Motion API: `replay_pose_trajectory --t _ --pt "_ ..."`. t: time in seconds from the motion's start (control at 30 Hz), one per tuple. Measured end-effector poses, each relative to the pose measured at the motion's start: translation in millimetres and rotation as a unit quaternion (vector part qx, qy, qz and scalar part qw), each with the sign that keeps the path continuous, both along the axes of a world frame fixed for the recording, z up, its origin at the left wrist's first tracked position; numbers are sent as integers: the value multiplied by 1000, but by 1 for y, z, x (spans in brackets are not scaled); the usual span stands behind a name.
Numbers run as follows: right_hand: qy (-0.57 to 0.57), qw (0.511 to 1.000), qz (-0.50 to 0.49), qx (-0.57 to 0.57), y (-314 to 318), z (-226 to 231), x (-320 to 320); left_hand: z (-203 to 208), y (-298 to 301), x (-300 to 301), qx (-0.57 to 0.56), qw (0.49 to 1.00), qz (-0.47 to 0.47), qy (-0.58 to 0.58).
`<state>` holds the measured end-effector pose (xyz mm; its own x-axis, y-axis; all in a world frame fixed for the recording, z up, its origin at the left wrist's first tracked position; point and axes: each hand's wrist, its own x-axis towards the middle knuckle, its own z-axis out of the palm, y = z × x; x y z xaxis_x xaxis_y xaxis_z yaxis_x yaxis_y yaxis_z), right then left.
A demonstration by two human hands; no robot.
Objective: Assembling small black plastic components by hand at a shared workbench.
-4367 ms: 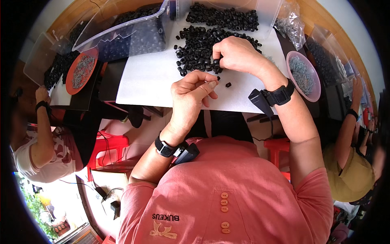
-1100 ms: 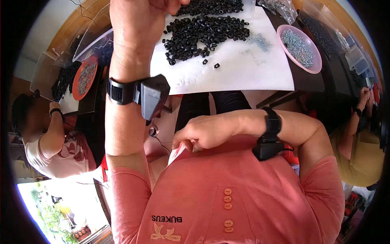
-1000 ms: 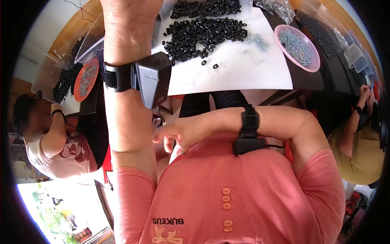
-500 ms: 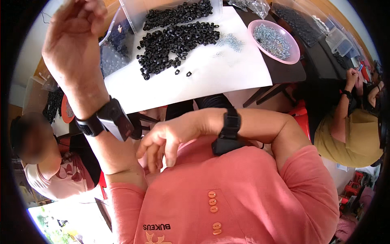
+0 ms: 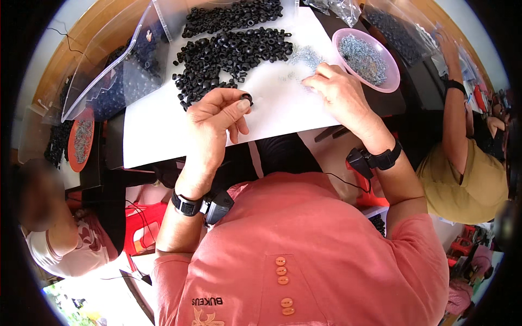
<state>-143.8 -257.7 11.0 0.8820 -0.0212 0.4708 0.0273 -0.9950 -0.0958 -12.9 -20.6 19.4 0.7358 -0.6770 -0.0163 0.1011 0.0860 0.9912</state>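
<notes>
one small black ring-shaped piece [image 5: 247, 99], plastic or rubber by its look, was pinched between the thumb and forefinger of the left hand [image 5: 215, 115], just above the white flat sheet [image 5: 157, 127] on the table. the right hand [image 5: 343, 96] was at the near edge of a loose scatter of thin silvery-blue metal bits [image 5: 306, 56], thumb and forefinger close together — whether they gripped a bit i could not tell.

the work in hand looked to be midway through one piece among very many: a single ring was picked out, and no joined or finished piece could be made out on the sheet. a great deal was left, judging by the broad heap of small black rounded parts [image 5: 234, 51] and the second black heap [image 5: 234, 17] beyond it.

counted, there were one held ring, two black heaps on or above the sheet and one metal scatter — the single parts too many and too small to number. further out stood one round pink plastic bowl [image 5: 396, 73] of metal bits to the right, one large clear plastic tub [image 5: 128, 52] to the left, then one orange plastic dish [image 5: 72, 145], also holding greyish bits. at least two co-workers sat nearby, one on each side.
</notes>
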Motion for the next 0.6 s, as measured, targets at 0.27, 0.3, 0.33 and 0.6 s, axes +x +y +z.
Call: replay_pose_trajectory --t 0.27,0.3,0.33,0.6 --pt "46 997 0 -68 2 5 -2 -14 8 -2 8 1000 -6 24" --pt "60 995 -18 -76 3 5 -1 -13 8 -2 10 1000 -1 24" --pt "60 995 -13 -75 6 6 0 -13 8 -1 8 1000 -9 25" --pt "-54 955 187 225 59 28 35 -15 9 -2 23 999 -23 -7"
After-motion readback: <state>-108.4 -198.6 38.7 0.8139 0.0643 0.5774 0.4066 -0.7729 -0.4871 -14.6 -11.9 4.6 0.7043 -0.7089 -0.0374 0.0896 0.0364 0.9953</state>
